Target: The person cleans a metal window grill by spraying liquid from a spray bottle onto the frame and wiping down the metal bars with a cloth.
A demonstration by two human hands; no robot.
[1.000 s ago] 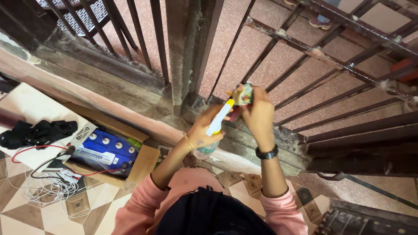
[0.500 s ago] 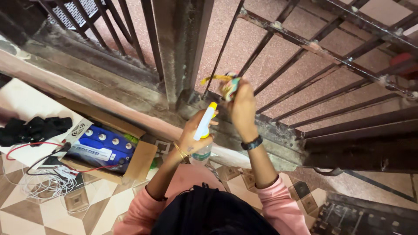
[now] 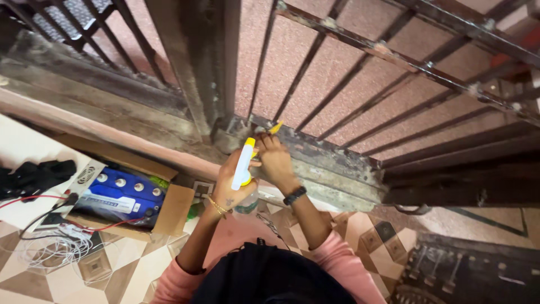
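A white-and-yellow spray bottle [image 3: 243,169] stands upright beside a yellow cloth [image 3: 275,127] pressed on the sill.

Metal grille [image 3: 360,84] runs across the top, w/ a thick post [image 3: 197,62] left of centre. Ledge [image 3: 332,169] sits below the bars. Both hands meet at the ledge, just right of the post: left hand [image 3: 233,183] w/ spray bottle [image 3: 243,166] in it, right hand [image 3: 274,160] just beside, touching the ledge. Cardboard box [image 3: 169,208] on the floor [image 3: 112,276], left of the arms; battery [image 3: 118,194] inside it. Cables [image 3: 50,247] lie left of and in front of the box.
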